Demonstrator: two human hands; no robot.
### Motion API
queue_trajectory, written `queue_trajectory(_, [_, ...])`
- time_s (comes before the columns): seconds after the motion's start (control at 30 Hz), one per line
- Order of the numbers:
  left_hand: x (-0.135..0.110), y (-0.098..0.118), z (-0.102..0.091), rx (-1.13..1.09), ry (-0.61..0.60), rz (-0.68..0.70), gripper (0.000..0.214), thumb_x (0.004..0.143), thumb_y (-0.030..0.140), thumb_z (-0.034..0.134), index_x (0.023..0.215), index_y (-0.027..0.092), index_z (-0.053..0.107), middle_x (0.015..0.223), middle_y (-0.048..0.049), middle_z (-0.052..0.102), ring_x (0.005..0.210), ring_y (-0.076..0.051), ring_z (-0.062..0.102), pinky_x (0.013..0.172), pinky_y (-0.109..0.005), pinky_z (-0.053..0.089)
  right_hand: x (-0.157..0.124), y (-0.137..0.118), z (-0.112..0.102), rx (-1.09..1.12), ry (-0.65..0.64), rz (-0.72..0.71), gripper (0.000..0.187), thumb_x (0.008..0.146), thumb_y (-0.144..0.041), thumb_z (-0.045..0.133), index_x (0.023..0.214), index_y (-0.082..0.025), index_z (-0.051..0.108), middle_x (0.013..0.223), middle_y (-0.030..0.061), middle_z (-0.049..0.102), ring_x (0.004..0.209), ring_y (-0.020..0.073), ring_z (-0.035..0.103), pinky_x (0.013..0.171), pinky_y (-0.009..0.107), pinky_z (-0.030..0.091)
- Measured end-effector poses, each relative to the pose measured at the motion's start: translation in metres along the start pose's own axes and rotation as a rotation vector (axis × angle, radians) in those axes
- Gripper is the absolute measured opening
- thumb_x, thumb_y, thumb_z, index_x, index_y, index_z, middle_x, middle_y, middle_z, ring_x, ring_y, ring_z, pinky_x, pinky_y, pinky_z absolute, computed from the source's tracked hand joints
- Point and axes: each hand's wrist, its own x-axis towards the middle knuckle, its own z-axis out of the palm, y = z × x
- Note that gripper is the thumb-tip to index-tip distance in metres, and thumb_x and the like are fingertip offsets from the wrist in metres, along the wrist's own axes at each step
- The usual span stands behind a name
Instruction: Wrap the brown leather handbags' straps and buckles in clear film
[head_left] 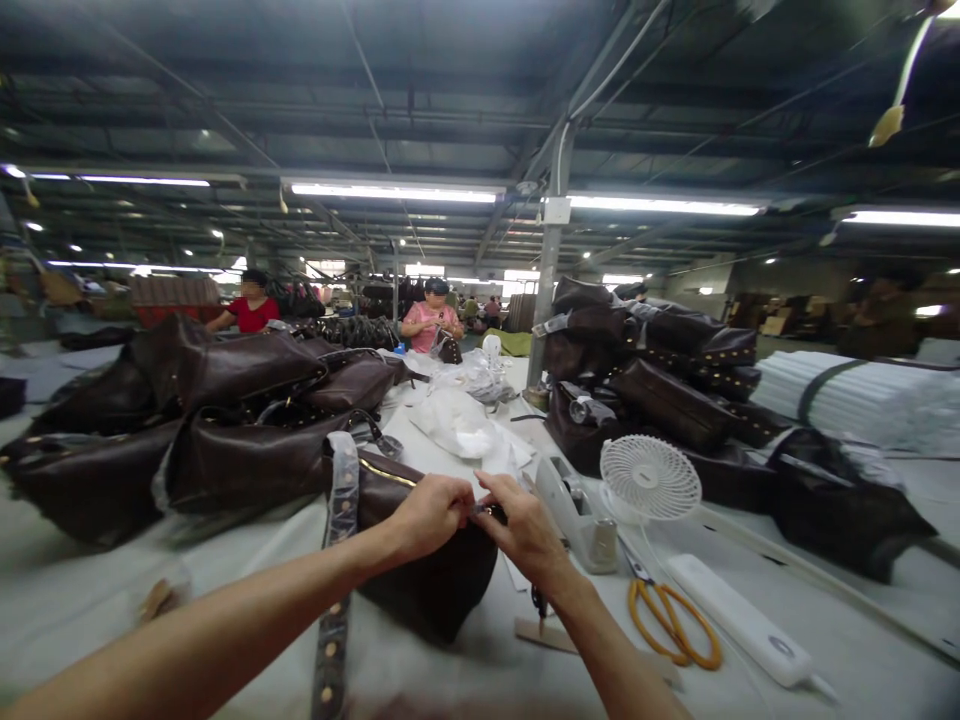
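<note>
Left hand point(441, 512) and right hand point(523, 525) are pinching an indistinct piece point(480, 509) at the bag point(442, 580), apparently steadying it; scissors point(655, 590) are lying right, seemingly for reach.

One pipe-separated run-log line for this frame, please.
left hand: at upper end of dark bag | right hand: same spot, fingertips close to left's | grip: details unclear | nearby: white fan, orange-handled scissors

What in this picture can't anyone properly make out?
In the head view:
Between left hand and right hand: detail too small, mostly hidden by them.
Studded strap: lower end cut off by bottom edge.
Brown strip: partly hidden by right forearm.
Far-right person: dark, blurred.
</note>
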Motion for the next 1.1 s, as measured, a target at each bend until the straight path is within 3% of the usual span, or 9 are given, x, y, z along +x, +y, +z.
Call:
queue_trajectory(0.1, [-0.002,-0.007,0.001,0.031,0.043,0.101,0.022,0.074,0.010,0.044,0.064,0.016,0.062,0.061,0.0009,0.060,0.064,-0.013,0.054,0.066,-0.024,0.041,0.004,0.000,-0.004,0.073,-0.036,-0.003,0.025,0.081,-0.010,0.064,0.102,-0.023,0.068,0.107,0.0056,0.066,0.094,0.0184,0.065,0.084,0.031,0.052])
queue_trajectory(0.2, [-0.001,-0.013,0.004,-0.120,0.020,0.020,0.019,0.073,0.016,0.046,0.074,0.015,0.066,0.061,0.0019,0.060,0.058,-0.012,0.051,0.059,-0.022,0.040,0.005,-0.001,-0.005,0.115,-0.039,0.005,0.011,0.080,-0.010,0.067,0.080,-0.021,0.069,0.096,0.0038,0.067,0.090,0.0171,0.066,0.080,0.028,0.052])
queue_trajectory(0.37, [0.002,-0.015,0.008,-0.312,-0.024,-0.143,0.020,0.067,0.031,0.053,0.073,0.015,0.062,0.060,0.0019,0.059,0.042,-0.008,0.040,0.042,-0.020,0.028,0.004,-0.007,-0.007,-0.102,-0.111,-0.048,0.012,0.088,-0.013,0.060,0.081,-0.021,0.066,0.090,0.0028,0.066,0.081,0.0144,0.063,0.072,0.023,0.049])
queue_trajectory(0.47, [0.005,-0.016,0.009,-0.437,-0.043,-0.273,0.030,0.062,0.045,0.060,0.071,0.017,0.056,0.060,0.0013,0.060,0.040,-0.008,0.040,0.038,-0.019,0.021,0.002,-0.007,-0.005,-0.234,-0.144,-0.107,0.014,0.092,-0.017,0.056,0.083,-0.021,0.066,0.092,0.0034,0.066,0.083,0.0140,0.063,0.072,0.021,0.049])
queue_trajectory(0.67, [0.010,-0.021,0.017,-0.536,-0.046,-0.348,0.043,0.051,0.053,0.070,0.067,0.017,0.052,0.059,0.0002,0.061,0.046,-0.009,0.048,0.041,-0.018,0.025,0.002,-0.007,-0.002,-0.314,-0.178,-0.126,0.016,0.092,-0.015,0.054,0.085,-0.020,0.068,0.094,0.0042,0.068,0.082,0.0148,0.064,0.071,0.021,0.049])
queue_trajectory(0.77, [0.010,-0.024,0.022,-0.532,-0.030,-0.298,0.040,0.055,0.053,0.068,0.068,0.018,0.053,0.055,0.0014,0.060,0.042,-0.009,0.045,0.039,-0.018,0.024,0.001,0.009,-0.020,-0.203,-0.107,0.059,0.011,0.090,-0.022,0.059,0.090,-0.023,0.070,0.099,0.0018,0.071,0.090,0.0144,0.065,0.080,0.021,0.049])
queue_trajectory(0.9, [0.005,-0.025,0.029,-0.570,0.020,-0.264,0.038,0.060,0.052,0.065,0.069,0.017,0.054,0.057,0.0010,0.061,0.042,-0.008,0.045,0.039,-0.018,0.026,-0.010,0.065,-0.070,-0.331,0.076,0.494,0.025,0.096,-0.022,0.043,0.093,-0.019,0.069,0.094,0.0067,0.071,0.089,0.0180,0.065,0.080,0.030,0.049])
queue_trajectory(1.0, [0.000,-0.021,0.035,-0.648,0.067,-0.302,0.041,0.056,0.053,0.068,0.069,0.017,0.055,0.058,0.0013,0.062,0.044,-0.009,0.050,0.041,-0.019,0.031,-0.023,0.112,-0.098,-0.431,0.033,0.722,0.023,0.093,-0.021,0.051,0.076,-0.017,0.066,0.078,0.0044,0.069,0.080,0.0181,0.065,0.076,0.033,0.050])
queue_trajectory(1.1, [-0.004,-0.019,0.041,-0.741,0.108,-0.350,0.046,0.052,0.056,0.071,0.069,0.017,0.054,0.058,0.0016,0.062,0.048,-0.011,0.055,0.044,-0.019,0.035,-0.030,0.141,-0.104,-0.462,-0.088,0.883,0.016,0.091,-0.028,0.060,0.086,-0.014,0.065,0.087,0.0023,0.068,0.080,0.0158,0.065,0.075,0.034,0.054])
